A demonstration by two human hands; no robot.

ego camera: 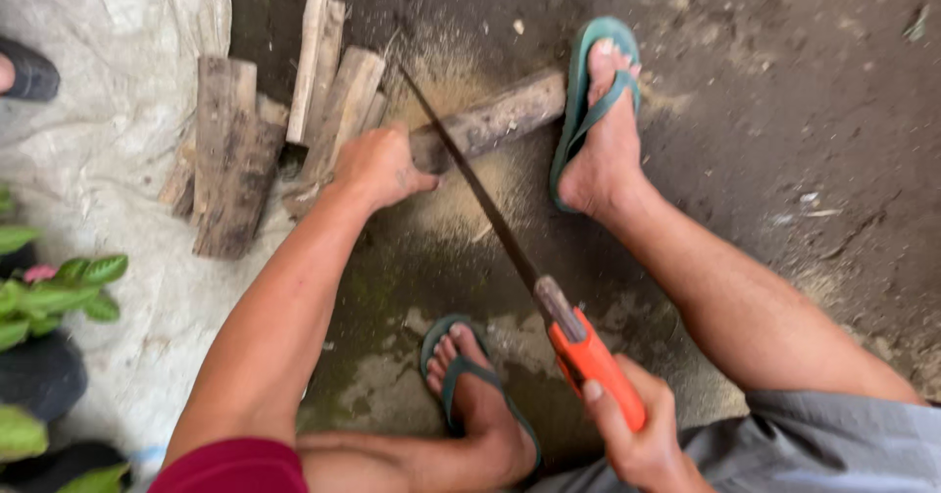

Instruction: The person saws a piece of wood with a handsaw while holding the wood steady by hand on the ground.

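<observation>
My left hand (380,165) presses down on a round wooden log (505,114) lying on the dark ground. My right hand (637,434) grips the orange handle of a hand saw (510,243), whose long dark blade runs up and left across the log right beside my left thumb. Pale sawdust (461,199) is scattered under and around the log. My right foot in a green flip-flop (600,101) rests at the log's right end. My left foot in a green flip-flop (470,380) stands near the saw handle.
A pile of cut and split wood pieces (265,130) lies left of the log, partly on a pale tarpaulin (108,150). Green potted plants (49,297) sit at the left edge. Another person's dark shoe (27,70) shows at the far left.
</observation>
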